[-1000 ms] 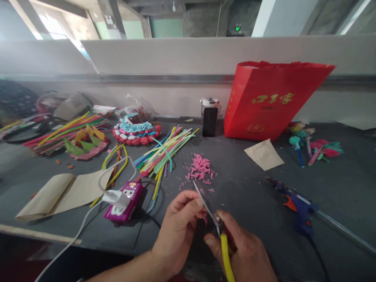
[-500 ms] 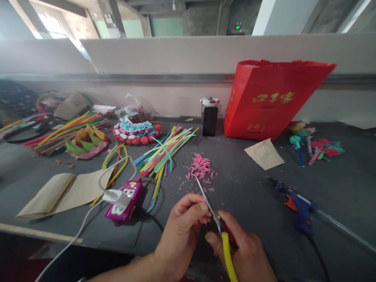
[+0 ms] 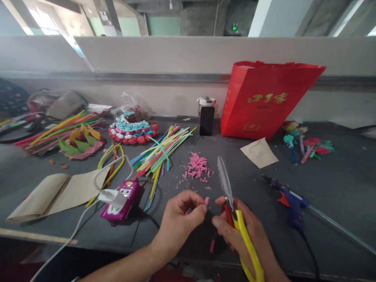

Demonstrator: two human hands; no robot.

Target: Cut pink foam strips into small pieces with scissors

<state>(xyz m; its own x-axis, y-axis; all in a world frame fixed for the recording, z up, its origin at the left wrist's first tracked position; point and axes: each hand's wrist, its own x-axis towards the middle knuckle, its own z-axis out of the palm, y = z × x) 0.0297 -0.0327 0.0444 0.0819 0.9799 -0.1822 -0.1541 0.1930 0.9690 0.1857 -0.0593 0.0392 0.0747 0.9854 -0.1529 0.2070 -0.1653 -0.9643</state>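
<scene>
My left hand (image 3: 183,217) is closed in a pinch on a small pink piece (image 3: 206,201), whose tip shows above the thumb. My right hand (image 3: 242,231) grips scissors (image 3: 225,180) with yellow and red handles; the blades point away from me and stand apart from the left hand. Just beyond both hands, a heap of cut pink pieces (image 3: 197,165) lies on the dark table (image 3: 223,147). Another pink piece (image 3: 212,246) shows between my wrists near the front edge. The rest of what the left fingers enclose is hidden.
On the left are a purple power strip (image 3: 122,201) with a white plug, brown paper (image 3: 53,196) and colourful pipe cleaners (image 3: 164,150). A glue gun (image 3: 289,201) lies to the right. Behind stand a bottle (image 3: 206,101), a phone (image 3: 206,121) and a red bag (image 3: 264,102).
The scissors have moved right, away from my left hand, and their blades now point more upright. A pink piece has appeared below, between my hands. The view has shifted slightly.
</scene>
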